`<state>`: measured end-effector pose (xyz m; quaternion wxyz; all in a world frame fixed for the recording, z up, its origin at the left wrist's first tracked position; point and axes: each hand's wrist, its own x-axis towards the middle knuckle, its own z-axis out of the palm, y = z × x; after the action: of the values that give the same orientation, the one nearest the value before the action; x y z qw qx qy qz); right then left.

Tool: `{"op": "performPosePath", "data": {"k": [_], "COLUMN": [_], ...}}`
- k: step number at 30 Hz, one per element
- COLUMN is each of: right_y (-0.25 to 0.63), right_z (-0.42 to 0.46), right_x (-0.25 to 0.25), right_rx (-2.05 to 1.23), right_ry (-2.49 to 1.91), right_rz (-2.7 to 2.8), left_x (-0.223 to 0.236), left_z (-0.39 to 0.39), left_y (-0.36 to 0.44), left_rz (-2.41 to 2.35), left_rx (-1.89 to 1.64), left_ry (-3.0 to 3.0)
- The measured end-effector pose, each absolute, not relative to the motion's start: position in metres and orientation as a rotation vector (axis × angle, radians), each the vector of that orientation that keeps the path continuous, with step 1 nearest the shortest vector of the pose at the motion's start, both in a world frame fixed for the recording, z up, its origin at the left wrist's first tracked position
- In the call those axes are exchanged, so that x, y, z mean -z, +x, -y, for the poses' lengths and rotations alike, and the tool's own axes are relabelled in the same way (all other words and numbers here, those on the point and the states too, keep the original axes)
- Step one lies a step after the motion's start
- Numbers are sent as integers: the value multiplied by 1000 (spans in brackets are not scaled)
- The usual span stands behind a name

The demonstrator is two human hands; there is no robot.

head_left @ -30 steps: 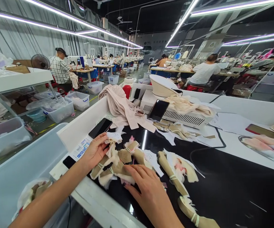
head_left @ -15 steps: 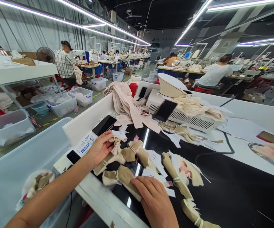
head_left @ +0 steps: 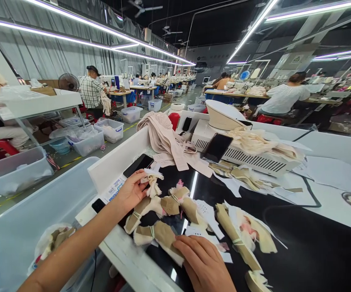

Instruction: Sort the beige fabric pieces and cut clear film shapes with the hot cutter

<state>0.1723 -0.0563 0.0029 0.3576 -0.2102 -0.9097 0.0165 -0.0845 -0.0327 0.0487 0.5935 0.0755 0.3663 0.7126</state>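
Note:
Several beige fabric bundles tied with rubber bands lie on the black table top (head_left: 300, 251). My left hand (head_left: 132, 190) pinches the top of one bundle (head_left: 151, 182) near the table's left edge. Lower down, my right hand (head_left: 204, 265) lies with fingers curled on the end of another bundle (head_left: 160, 235) at the near edge. Between the two hands sits a further bundle (head_left: 175, 202). Two more bundles (head_left: 233, 231) lie to the right of my right hand.
A phone (head_left: 138, 165) lies beside my left hand and another phone (head_left: 217, 147) leans on a white machine (head_left: 248, 156). Folded beige cloth (head_left: 160, 132) is piled behind. A clear bin (head_left: 17, 227) stands left of the table. People sit at other tables behind.
My right hand has drawn back toward the near edge, pulling one bundle away from the pile. The left hand keeps its pinch on the upper bundle. The view has shifted slightly.

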Motion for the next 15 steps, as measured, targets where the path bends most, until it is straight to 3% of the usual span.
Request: {"op": "performPosePath", "data": {"k": [8,15], "right_y": [167,168], "right_z": [53,54], "right_x": [-10,-12], "right_rx": [-8,60], "right_ry": [-499,-496], "right_rz": [2296,2320], "left_x": [-73,-73], "left_z": [36,60], "left_y": [-90,-102], "left_rz": [-856,-1139], "left_rx": [-1696,-1532], "left_ry": [341,707]}}
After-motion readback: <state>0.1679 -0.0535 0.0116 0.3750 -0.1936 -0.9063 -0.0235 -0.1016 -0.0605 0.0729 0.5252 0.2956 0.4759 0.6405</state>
